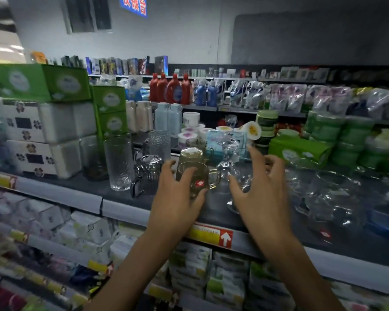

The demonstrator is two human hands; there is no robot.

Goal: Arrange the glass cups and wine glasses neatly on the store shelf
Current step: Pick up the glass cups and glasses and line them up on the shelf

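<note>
left hand (177, 198) wraps the tinted mug (198, 176) on the shelf (81, 185); right hand (263, 189) spreads at its 3 o'clock round a wine glass (228, 167) — grip unclear. likely mid-lineup — next, seat both squarely.

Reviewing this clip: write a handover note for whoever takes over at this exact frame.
Left hand: fingers wrapped round the tinted mug near the front of the shelf.
Right hand: fingers spread beside a clear glass; blur hides any grip.
Seemingly done: dark tumbler, tall tumbler and ribbed mug stand upright in a row on the left.
Left to do: line up the mug and the clear glass, then sort the jumbled clear glassware on the right.
</note>
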